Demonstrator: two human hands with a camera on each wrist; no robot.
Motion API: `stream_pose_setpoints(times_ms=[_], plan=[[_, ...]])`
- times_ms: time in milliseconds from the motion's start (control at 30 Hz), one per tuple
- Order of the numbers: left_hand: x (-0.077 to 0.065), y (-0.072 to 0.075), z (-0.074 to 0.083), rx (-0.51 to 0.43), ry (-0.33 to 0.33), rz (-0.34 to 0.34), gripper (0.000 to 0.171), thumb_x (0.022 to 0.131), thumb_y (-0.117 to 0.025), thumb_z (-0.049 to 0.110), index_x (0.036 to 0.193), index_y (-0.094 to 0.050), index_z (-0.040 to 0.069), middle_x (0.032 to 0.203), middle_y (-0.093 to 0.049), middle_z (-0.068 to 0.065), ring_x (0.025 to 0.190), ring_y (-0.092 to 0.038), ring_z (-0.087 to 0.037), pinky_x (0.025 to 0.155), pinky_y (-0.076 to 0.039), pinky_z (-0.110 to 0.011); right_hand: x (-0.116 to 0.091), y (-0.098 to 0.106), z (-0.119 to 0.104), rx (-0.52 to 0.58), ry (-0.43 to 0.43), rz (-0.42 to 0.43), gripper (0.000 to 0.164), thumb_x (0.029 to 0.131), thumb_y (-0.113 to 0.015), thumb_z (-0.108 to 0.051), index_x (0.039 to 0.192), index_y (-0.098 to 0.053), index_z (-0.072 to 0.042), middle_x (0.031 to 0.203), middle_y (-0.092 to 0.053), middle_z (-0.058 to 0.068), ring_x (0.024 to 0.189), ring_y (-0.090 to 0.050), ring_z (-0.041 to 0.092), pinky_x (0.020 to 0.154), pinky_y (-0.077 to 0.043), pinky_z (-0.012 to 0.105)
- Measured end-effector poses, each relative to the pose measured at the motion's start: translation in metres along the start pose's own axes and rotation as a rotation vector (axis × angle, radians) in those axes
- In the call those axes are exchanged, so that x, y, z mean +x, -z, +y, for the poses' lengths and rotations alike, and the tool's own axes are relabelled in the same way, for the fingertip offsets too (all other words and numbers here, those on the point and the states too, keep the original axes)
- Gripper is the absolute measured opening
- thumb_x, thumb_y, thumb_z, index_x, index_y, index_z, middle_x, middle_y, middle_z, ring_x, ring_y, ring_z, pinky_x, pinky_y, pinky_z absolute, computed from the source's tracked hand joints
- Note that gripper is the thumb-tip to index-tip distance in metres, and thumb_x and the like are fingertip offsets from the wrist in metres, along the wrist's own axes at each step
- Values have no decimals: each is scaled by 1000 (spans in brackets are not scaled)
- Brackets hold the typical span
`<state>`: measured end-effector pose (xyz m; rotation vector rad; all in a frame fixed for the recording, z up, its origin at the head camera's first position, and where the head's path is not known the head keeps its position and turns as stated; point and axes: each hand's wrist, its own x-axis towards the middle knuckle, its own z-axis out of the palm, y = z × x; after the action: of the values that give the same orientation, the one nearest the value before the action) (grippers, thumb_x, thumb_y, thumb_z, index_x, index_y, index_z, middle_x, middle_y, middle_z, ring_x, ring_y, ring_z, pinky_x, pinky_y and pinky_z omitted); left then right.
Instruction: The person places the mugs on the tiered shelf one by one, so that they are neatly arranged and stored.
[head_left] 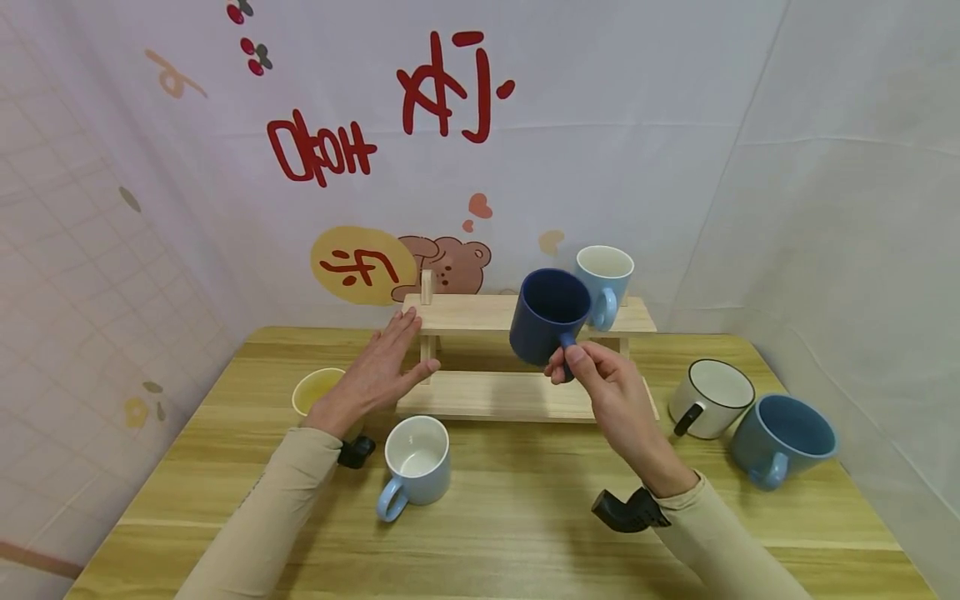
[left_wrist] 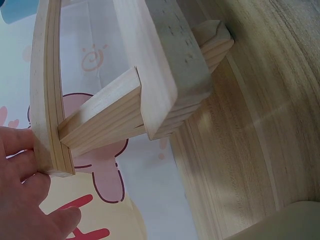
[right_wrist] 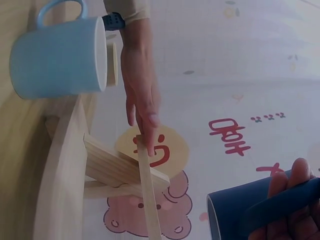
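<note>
My right hand (head_left: 618, 404) pinches the handle of a dark blue mug (head_left: 540, 332), held up in front of the wooden two-tier rack's upper shelf (head_left: 465, 314). The mug is tipped with its opening toward the head camera. At the left end of that shelf, my left hand (head_left: 378, 367) reaches out with extended fingers, and its fingertips rest at the board's edge; the left wrist view shows these fingers (left_wrist: 22, 162) against the board end (left_wrist: 52, 155). A light blue mug (head_left: 619, 287) stands on the upper shelf's right side, partly behind the dark blue one.
The lower shelf (head_left: 487, 394) bears nothing visible. Before the rack stands another light blue mug (head_left: 431, 477). A yellow cup (head_left: 311, 390) is partly hidden by my left arm. At right stand a white mug with black rim (head_left: 712, 404) and a wide grey-blue mug (head_left: 757, 437).
</note>
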<state>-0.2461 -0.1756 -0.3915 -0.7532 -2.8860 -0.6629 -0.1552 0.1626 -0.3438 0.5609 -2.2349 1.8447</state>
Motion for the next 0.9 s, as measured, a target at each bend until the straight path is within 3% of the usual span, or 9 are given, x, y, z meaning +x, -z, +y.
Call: stream_pose_setpoints(times_ms=[500,767,900], plan=[[0,1,1,-1,7,-8,88,104,-49,59,164,-21,2,174,-9,-9,160,-3,-27,127,-10,-56,42,-8,14,-6,38,106,40,110,-53,-34,102,-71,0,91,-70,18,102,-67,21,102,-49,30],[-2,1,1,2,-1,4,90,104,-49,61,164,-21,1,173,-10,-11,160,-5,-29,126,-12,-57,61,-15,25,76,43,120,40,111,-53,-29,104,-69,7,88,-71,12,95,-66,21,98,-49,31],[-1,1,2,3,-4,7,91,104,-48,63,164,-22,0,173,-10,-12,160,-5,-29,126,-12,-58,68,-17,31,88,34,129,41,110,-53,-29,104,-69,8,89,-70,19,95,-66,21,100,-48,31]])
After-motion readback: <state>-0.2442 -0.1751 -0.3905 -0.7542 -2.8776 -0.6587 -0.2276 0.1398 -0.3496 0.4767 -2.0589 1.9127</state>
